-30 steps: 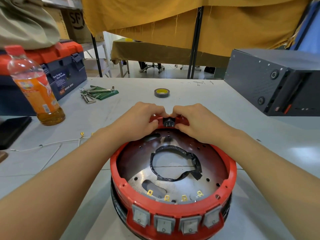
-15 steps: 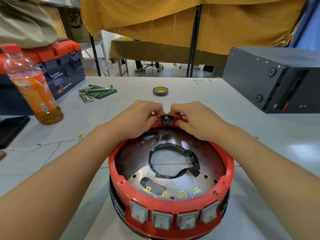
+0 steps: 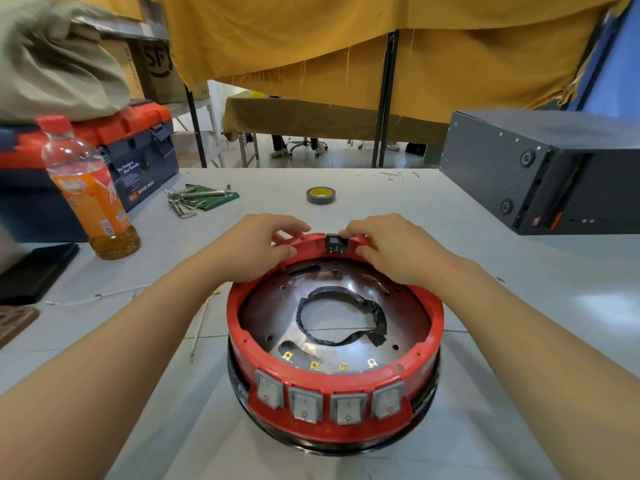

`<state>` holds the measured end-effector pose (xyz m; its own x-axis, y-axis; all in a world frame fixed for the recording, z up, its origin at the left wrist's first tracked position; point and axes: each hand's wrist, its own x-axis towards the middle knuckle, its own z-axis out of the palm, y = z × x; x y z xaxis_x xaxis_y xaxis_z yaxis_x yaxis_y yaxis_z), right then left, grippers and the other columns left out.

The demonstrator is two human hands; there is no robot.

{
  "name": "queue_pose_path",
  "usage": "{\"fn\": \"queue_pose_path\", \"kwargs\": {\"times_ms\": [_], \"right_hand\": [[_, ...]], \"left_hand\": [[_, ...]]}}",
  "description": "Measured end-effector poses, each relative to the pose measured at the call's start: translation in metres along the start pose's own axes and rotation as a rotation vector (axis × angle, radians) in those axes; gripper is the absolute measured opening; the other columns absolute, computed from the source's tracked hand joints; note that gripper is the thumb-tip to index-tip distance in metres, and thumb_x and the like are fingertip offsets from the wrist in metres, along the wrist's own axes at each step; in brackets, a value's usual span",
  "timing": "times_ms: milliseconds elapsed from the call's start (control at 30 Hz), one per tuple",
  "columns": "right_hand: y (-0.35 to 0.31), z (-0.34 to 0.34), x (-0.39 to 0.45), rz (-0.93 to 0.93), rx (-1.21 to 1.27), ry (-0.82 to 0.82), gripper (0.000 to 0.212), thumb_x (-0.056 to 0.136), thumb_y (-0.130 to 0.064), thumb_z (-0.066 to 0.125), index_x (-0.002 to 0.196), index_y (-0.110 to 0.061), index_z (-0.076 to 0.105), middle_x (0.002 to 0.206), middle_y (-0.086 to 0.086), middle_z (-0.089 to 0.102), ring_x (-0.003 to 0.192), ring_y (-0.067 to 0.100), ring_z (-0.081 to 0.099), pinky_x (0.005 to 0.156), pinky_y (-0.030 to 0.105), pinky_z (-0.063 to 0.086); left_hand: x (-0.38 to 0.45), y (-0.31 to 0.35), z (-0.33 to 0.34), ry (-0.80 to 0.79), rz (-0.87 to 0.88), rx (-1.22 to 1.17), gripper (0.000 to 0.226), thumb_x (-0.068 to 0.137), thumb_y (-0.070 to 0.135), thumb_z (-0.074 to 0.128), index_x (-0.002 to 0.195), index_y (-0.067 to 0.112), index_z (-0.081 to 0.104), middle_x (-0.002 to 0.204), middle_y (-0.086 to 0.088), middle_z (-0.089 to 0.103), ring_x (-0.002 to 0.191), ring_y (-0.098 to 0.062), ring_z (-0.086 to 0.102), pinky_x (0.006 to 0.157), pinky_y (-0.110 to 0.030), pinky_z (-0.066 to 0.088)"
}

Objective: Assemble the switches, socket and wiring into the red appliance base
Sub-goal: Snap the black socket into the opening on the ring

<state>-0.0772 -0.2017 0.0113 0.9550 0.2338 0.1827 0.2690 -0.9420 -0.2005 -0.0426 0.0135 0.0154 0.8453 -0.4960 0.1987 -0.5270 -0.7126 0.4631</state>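
The round red appliance base (image 3: 239,327) lies on the grey table in front of me, open side up over a metal plate. Several grey rocker switches (image 3: 306,405) sit in its near wall, with brass terminals (image 3: 314,366) showing behind them. A loop of black taped wiring (image 3: 341,317) rests on the plate. The black socket (image 3: 335,243) sits in the far rim. My left hand (image 3: 258,247) grips the far rim left of the socket. My right hand (image 3: 384,245) holds the rim on the right, fingertips touching the socket's top.
An orange drink bottle (image 3: 90,192) and a blue-and-red toolbox (image 3: 138,157) stand at the left. Hex keys on a green pouch (image 3: 201,199) and a tape roll (image 3: 320,195) lie behind the base. A dark metal box (image 3: 540,171) fills the right. Loose white wire (image 3: 100,296) lies left.
My hands have spread apart along the far rim, uncovering the black socket that they were pinching together before. The base has stayed in place.
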Motion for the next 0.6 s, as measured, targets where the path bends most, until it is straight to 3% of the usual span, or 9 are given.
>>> {"fn": "queue_pose_path", "kwargs": {"times_ms": [133,233,433,500,600], "right_hand": [[-0.013,0.001,-0.011,-0.022,-0.151,-0.041,0.051,0.094,-0.036,0.050,0.142,-0.027,0.035,0.137,0.005,0.040,0.125,0.025,0.035,0.096,0.038,0.040],[-0.028,0.006,-0.020,-0.006,-0.163,-0.064,0.066,0.091,-0.054,0.046,0.146,-0.024,0.024,0.140,0.008,0.037,0.128,0.028,0.032,0.099,0.041,0.038],[-0.031,0.013,-0.027,-0.039,-0.283,-0.139,0.085,0.088,-0.060,0.047,0.151,-0.021,0.005,0.157,0.006,0.009,0.143,0.027,0.010,0.115,0.042,0.018],[-0.029,0.012,-0.026,-0.044,-0.273,-0.140,0.086,0.088,-0.061,0.046,0.151,-0.022,0.004,0.158,0.004,0.006,0.144,0.025,0.008,0.116,0.041,0.017],[-0.026,0.011,-0.024,-0.057,-0.274,-0.133,0.083,0.088,-0.060,0.046,0.151,-0.025,0.006,0.159,0.002,0.007,0.143,0.024,0.009,0.115,0.038,0.019]], "left_hand": [[-0.018,-0.007,-0.011,0.014,-0.076,-0.265,0.033,0.092,0.009,0.057,0.121,0.024,0.059,0.119,0.009,0.062,0.103,0.000,0.060,0.083,-0.010,0.043],[-0.033,-0.016,-0.019,0.066,-0.134,-0.353,0.025,0.091,0.013,0.059,0.110,0.027,0.065,0.112,0.010,0.066,0.102,0.000,0.061,0.084,-0.016,0.046],[-0.068,-0.050,-0.029,0.217,-0.271,-0.230,0.015,0.087,0.018,0.065,0.091,0.032,0.068,0.093,0.014,0.068,0.086,0.000,0.063,0.069,-0.016,0.047],[-0.078,-0.062,-0.032,0.195,-0.331,-0.130,0.013,0.085,0.019,0.067,0.085,0.032,0.066,0.090,0.010,0.069,0.083,-0.005,0.064,0.072,-0.022,0.052],[-0.092,-0.079,-0.034,0.082,-0.433,0.061,0.013,0.083,0.024,0.070,0.096,0.026,0.068,0.095,0.004,0.067,0.079,-0.005,0.059,0.068,-0.021,0.047]]}}
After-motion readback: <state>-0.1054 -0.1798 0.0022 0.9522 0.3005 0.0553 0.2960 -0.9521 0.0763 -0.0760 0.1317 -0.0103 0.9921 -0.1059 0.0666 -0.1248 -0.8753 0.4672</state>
